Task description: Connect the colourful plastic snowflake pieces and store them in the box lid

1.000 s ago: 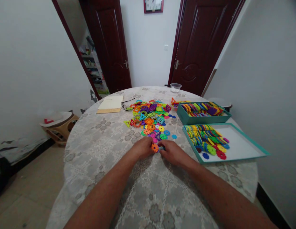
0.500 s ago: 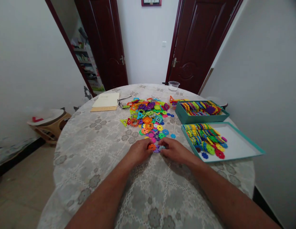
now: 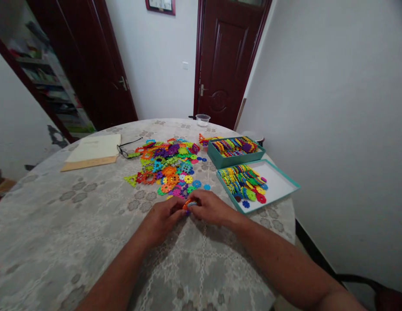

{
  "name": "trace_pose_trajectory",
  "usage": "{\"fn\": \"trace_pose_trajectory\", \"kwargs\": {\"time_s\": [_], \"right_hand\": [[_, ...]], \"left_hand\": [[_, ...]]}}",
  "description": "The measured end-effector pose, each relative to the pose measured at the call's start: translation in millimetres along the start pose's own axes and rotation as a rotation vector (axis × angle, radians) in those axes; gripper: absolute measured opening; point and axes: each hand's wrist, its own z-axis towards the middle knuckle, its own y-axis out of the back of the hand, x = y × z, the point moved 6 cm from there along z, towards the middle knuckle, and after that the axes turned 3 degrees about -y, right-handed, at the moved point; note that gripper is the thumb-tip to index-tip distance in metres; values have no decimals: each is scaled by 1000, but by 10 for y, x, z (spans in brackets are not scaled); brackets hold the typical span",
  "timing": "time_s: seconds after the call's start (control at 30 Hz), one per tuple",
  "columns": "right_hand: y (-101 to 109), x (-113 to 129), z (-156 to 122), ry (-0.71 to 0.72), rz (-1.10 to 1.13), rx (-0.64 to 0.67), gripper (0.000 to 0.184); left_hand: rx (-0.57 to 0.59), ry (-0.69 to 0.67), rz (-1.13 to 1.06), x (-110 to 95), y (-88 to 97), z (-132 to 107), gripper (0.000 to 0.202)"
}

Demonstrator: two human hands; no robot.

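My left hand [image 3: 167, 216] and my right hand [image 3: 205, 207] meet over the near part of the table. Between their fingertips are a few small plastic disc pieces: an orange disc [image 3: 186, 204], a grey-blue disc [image 3: 192, 204] and a bit of purple below. Fingers of both hands are closed on them, the left from one side, the right from the other; how the discs join is hidden. Just beyond lies a heap of colourful plastic building pieces [image 3: 170, 160], with flower-like discs on its near side, among them a blue disc [image 3: 196, 184].
At right, a teal box [image 3: 217, 160] holds rows of discs, and its white-lined lid [image 3: 279, 179] carries more. A notebook [image 3: 94, 149] and glasses [image 3: 123, 152] lie at left. Near the far edge stands a clear plastic bowl [image 3: 202, 120]. The table has a patterned cloth [image 3: 100, 224].
My view has swung to the right, so the table contents appear further left. My hands have drawn closer together, and the discs, flat before, are now gathered between the fingers.
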Motion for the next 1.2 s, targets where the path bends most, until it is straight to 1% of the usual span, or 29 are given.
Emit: {"fn": "trace_pose_trajectory", "kwargs": {"time_s": [0.07, 0.1, 0.17, 0.23, 0.3, 0.33, 0.4, 0.5, 0.57, 0.67, 0.73, 0.8, 0.83, 0.9, 0.97, 1.03, 1.1, 1.13, 1.2], "right_hand": [[191, 53, -11, 42, -75, -47, 6], [319, 64, -19, 58, -110, -94, 4], [635, 32, -50, 67, -196, -229, 2], [996, -90, -107, 22, -337, -400, 3], [1335, -298, -180, -92, -522, -555, 7], [1470, -429, -211, -173, -607, -596, 9], [1669, -701, -264, -347, -726, -630, 12], [1807, -1014, -326, -542, -804, -620, 17], [1836, -1113, -349, -597, -805, -607, 19], [1860, -1119, -354, -579, -719, -612, 20], [1878, -1038, -344, -526, -655, -662, 19], [1849, -888, -312, -422, -603, -730, 21], [1796, -789, -284, -345, -577, -754, 21], [1584, -569, -210, -168, -507, -742, 20], [1232, -354, -127, -17, -438, -620, 20], [786, -176, -66, 83, -395, -408, 19], [356, -62, -51, 133, -400, -195, 20], [182, -33, -55, 143, -419, -114, 21], [-53, -19, -65, 145, -466, -20, 24]], "left_hand": [[-39, -4, 83, 32, 31, -7, 25], [-65, -19, 147, 51, 48, -12, 25], [-97, -72, 291, 83, 63, -24, 29], [-82, -112, 414, 113, 35, -34, 37], [-31, -99, 502, 145, -21, -35, 41], [-6, -80, 534, 156, -48, -32, 41], [27, -46, 574, 156, -90, -19, 37], [26, -20, 571, 138, -113, 3, 25], [14, -16, 551, 139, -112, 11, 19], [-2, -25, 535, 157, -108, 10, 19], [-5, -28, 540, 167, -110, 6, 19], [-2, -22, 555, 169, -113, 3, 20], [2, -19, 568, 166, -115, 3, 20], [20, -19, 608, 157, -124, 6, 20], [56, -22, 661, 155, -140, 18, 20], [95, -18, 720, 170, -158, 37, 20], [117, -26, 769, 186, -174, 61, 20], [123, -33, 788, 194, -183, 74, 19], [124, -50, 809, 210, -197, 98, 18]]}}
